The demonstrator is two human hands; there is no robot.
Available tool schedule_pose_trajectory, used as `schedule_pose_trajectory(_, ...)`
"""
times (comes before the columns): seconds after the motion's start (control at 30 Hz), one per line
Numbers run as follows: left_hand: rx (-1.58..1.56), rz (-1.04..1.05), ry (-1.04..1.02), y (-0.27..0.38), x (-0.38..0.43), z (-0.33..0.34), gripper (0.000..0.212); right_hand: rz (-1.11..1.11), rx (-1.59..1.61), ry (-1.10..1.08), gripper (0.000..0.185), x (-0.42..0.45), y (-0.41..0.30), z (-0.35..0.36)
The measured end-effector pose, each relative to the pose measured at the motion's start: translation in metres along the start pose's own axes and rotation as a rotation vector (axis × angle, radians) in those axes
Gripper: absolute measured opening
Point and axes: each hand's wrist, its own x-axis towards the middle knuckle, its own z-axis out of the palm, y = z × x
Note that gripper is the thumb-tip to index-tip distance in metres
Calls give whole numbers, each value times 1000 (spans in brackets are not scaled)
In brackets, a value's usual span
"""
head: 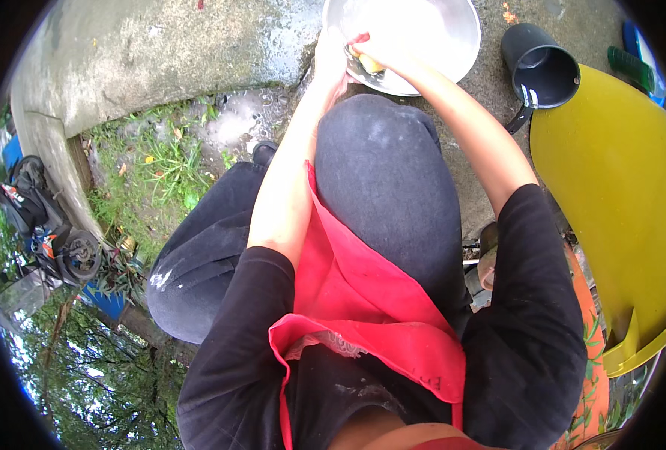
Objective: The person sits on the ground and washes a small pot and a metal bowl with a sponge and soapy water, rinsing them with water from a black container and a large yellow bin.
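A wide, shiny metal basin is tilted in front of my knees, its inside partly washed out by glare. At its left side my left hand grips the rim. My right hand is inside the basin, close to the left wall, with a yellow sponge under its fingers. The sponge presses against the inner wall near the rim. My fingertips are partly lost in the bright light.
To the right, a dark dipper with a handle lies tipped beside a large yellow plastic piece. A green object lies beyond. Wet concrete and grass are on the left, with a motorcycle farther off.
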Motion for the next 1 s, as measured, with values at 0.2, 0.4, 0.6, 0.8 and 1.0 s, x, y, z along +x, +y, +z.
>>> schedule_pose_trajectory(0.2, 79, 32, 14, 0, -8, -27, 53, -87, -124, -101, 23, -24, -21, 0)
schedule_pose_trajectory(0.4, 63, -116, 135, 14, -14, -21, 53, -76, -116, -54, 22, -33, -71, -6)
schedule_pose_trajectory(0.6, 14, -83, 95, 12, -14, -10, 53, -172, -176, -22, 21, -19, -47, -3)
schedule_pose_trajectory(0.8, -29, -17, 33, 12, -12, -12, 52, -98, -41, -94, 20, -13, -52, -11)
schedule_pose_trajectory(1.0, -2, -37, -6, 14, -14, -16, 50, -86, -59, -94, 19, -12, -56, -17)
